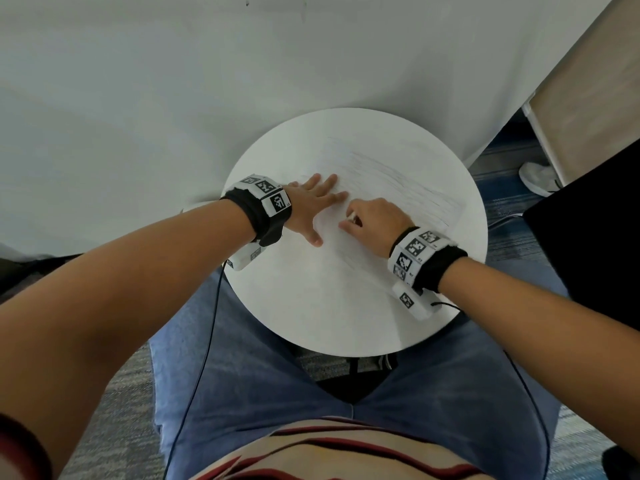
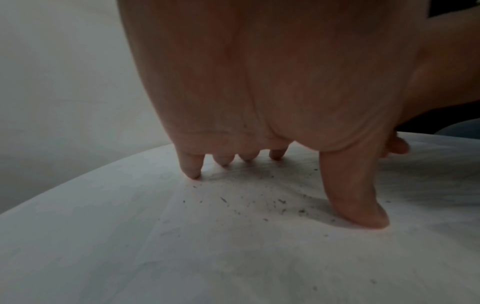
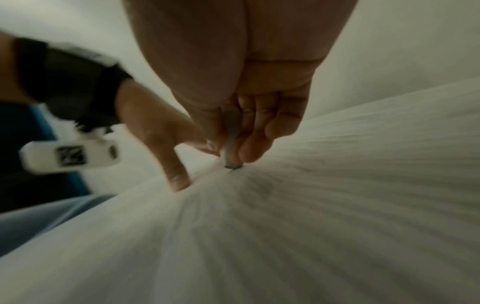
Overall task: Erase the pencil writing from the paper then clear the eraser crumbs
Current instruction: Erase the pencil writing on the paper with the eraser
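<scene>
A white sheet of paper (image 1: 391, 174) with faint pencil lines lies on the round white table (image 1: 311, 306). My left hand (image 1: 311, 206) presses flat on the paper's left part, fingers spread and straight. My right hand (image 1: 372, 218) pinches a small pale eraser (image 1: 351, 215) between thumb and fingers. The eraser's (image 3: 231, 148) grey tip touches the paper (image 3: 337, 185) just right of my left hand (image 3: 155, 131). Dark eraser crumbs (image 2: 259, 201) lie scattered under my left hand's palm, between the fingers (image 2: 192, 164) and the thumb (image 2: 358, 201). The right wrist view is blurred.
The table stands against a white wall (image 1: 173, 81), above my knees in blue trousers (image 1: 242, 358). A black object (image 1: 588, 244) sits to the right of the table. A white shoe (image 1: 536, 178) lies on the blue carpet at the far right.
</scene>
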The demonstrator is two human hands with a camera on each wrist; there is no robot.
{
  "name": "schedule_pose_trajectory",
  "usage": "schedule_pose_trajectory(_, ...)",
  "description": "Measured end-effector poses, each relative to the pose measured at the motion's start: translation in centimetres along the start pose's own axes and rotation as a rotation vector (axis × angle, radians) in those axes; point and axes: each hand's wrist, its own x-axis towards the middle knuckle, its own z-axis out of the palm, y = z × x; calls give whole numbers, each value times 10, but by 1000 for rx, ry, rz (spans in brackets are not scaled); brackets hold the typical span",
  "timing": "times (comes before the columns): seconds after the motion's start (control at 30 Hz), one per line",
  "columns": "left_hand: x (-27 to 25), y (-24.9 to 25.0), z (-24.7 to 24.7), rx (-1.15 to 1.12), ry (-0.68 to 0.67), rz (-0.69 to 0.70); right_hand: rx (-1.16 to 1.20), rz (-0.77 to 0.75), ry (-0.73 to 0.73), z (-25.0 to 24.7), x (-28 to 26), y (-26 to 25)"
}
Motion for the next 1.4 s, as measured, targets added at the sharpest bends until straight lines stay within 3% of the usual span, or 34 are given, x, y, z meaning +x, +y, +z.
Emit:
schedule_pose_trajectory(0.1,1,0,0,12,-1,1,-4,-149,-140,12,-12,-12)
schedule_pose_trajectory(0.17,2,0,1,14,-3,1,10,-131,-173,7,-8,-7)
schedule_pose_trajectory(0.3,1,-1,1,3,2,0,-144,-25,-59,-3,-3,0)
schedule_pose_trajectory(0.43,1,0,0,8,-12,2,-116,-143,-223,7,-24,-13)
schedule_pose_trajectory(0.6,1,-1,-1,3,-10,-3,-289,-38,-58,-3,-16,-4)
schedule_pose_trajectory(0.73,2,0,-1,9,-22,2,-199,-149,-222,10,-33,-20)
schedule_pose_trajectory(0.9,2,-1,-1,1,-15,-12,-257,18,-58,-8,-15,-10)
schedule_pose_trajectory(1.03,4,0,-1,9,-18,1,-257,-135,-199,4,-29,-21)
schedule_pose_trajectory(1.2,5,-2,1,5,-14,-5,-333,-5,-91,-16,-11,-7)
schedule_pose_trajectory(1.33,5,-2,0,13,-22,6,-282,-146,-227,1,-29,-22)
schedule_pose_trajectory(1.4,6,-2,0,14,-22,4,-207,-66,-207,-8,-21,-11)
